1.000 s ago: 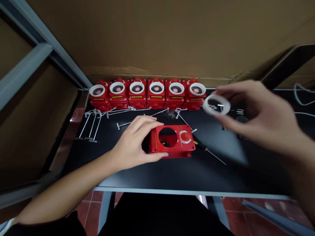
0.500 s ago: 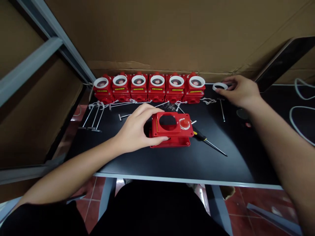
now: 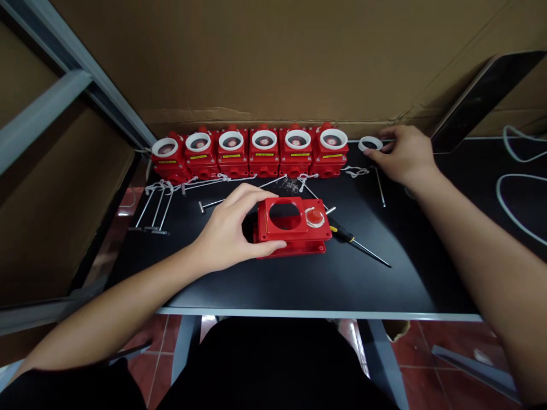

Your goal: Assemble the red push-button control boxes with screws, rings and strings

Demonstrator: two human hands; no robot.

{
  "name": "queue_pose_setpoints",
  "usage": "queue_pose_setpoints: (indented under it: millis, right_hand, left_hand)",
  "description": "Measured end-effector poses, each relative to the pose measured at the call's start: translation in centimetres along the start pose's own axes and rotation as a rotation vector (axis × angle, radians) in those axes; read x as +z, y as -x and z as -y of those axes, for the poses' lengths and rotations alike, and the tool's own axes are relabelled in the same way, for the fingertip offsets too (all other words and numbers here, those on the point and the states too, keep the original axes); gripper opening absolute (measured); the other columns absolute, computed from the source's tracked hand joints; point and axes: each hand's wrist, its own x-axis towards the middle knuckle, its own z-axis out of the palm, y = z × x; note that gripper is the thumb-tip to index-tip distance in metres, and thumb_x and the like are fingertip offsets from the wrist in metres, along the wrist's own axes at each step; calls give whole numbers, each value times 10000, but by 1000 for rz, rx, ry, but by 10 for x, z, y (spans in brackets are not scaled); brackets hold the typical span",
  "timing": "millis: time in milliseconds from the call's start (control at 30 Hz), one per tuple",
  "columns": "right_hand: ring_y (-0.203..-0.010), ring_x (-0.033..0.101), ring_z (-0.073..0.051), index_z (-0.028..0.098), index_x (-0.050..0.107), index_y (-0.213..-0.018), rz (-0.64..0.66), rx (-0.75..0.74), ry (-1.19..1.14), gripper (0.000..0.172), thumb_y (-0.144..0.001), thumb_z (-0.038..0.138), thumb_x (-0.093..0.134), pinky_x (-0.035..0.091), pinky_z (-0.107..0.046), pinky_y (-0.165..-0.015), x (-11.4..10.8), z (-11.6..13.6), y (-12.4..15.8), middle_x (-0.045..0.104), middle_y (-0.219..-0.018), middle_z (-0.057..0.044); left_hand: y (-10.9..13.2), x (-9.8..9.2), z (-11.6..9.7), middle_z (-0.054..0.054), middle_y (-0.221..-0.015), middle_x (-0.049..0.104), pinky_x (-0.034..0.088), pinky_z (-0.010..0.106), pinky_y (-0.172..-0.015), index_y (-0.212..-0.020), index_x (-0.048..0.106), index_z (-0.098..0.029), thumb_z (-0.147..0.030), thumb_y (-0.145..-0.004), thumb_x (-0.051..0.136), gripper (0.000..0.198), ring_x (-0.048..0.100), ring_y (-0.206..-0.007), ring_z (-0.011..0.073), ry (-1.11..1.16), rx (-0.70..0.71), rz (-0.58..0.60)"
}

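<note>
My left hand is closed on the left end of a red housing cover with a large round hole and a small red knob-like cap. The thumb presses along its front edge, and the fingers reach over the back. Beneath the cover, partly hidden, is a red base; a gap shows between them. At the back right, my right hand pinches the right side of a white ring between thumb and fingers. A small metal rod lies just in front of it.
Several red boxes with white rings stand in a row along the cardboard wall. Little metal hammers on white cords lie at left. A yellow-black screwdriver lies right of the cover. A dark panel leans at right, near white cable.
The whole view has shifted slightly. My right hand and the white ring have moved a little left, with the thumb now over the ring's near edge. My left hand still holds the cover.
</note>
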Motion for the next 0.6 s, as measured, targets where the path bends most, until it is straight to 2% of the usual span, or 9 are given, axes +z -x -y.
queue_pose_setpoints:
  millis: [67,167,267,300,367,467,533,600]
  right_hand:
    - [-790,659,-166,157,820,-1153,-23,-29,5,350,-881,159,1041,584,-432,-1033,-3,1,3,865,-1231,-180]
    - [-1002,768,-241,108,833,-1330,-48,-86,17,425,-944,182,995,585,-455,-1145,-18,-2,13,830,-1437,-279]
    - [-1136,819,-276,103,841,-1390,-85,-216,-11,336,-1066,190,823,566,-484,-1237,-44,-2,28,816,-1510,-302]
    - [-1126,830,-277,115,851,-1366,-93,-281,-47,311,-1071,179,776,587,-486,-1204,-55,1,35,842,-1457,-285]
    - [-1025,841,-264,152,867,-1300,-68,-420,-152,278,-1048,212,767,643,-449,-989,-75,13,51,885,-1302,-228]
    - [-830,766,-211,214,880,-1258,21,-687,-205,261,-1133,391,735,604,-398,-783,-97,45,81,861,-1095,-127]
    - [-884,773,-237,250,862,-1287,146,-882,-201,261,-1145,418,722,642,-426,-830,-102,67,102,845,-1104,-99]
    - [-970,803,-285,271,834,-1332,226,-981,-199,251,-1159,407,713,686,-488,-896,-96,81,119,850,-1196,-101]
  left_hand:
    - [1,0,0,140,-1451,837,713,532,-1188,-1499,784,-239,-560,-998,1009,636,827,-1304,340,-5,-8,1]
    - [0,-2,-2,140,-1453,839,714,522,-1189,-1492,781,-239,-526,-1003,995,605,828,-1302,337,-36,-10,-5]
    - [-1,-4,-5,140,-1461,838,717,519,-1184,-1493,770,-235,-489,-995,970,594,828,-1308,341,-62,-3,-18]
    - [-1,-5,-5,141,-1463,836,717,520,-1184,-1494,766,-233,-488,-991,968,599,828,-1312,343,-64,-3,-20]
    - [-2,-5,-5,140,-1460,837,716,518,-1180,-1487,762,-230,-490,-989,973,600,827,-1312,343,-62,2,-23]
    - [-1,-5,-4,134,-1452,837,715,506,-1174,-1469,765,-226,-492,-997,994,589,828,-1301,333,-57,14,-22]
    - [-1,-5,-3,130,-1448,837,712,502,-1175,-1458,769,-231,-522,-993,1011,599,828,-1298,334,-59,12,-23]
    - [-1,-5,-3,128,-1450,837,709,505,-1181,-1451,770,-240,-563,-986,1020,619,826,-1305,341,-70,6,-16]
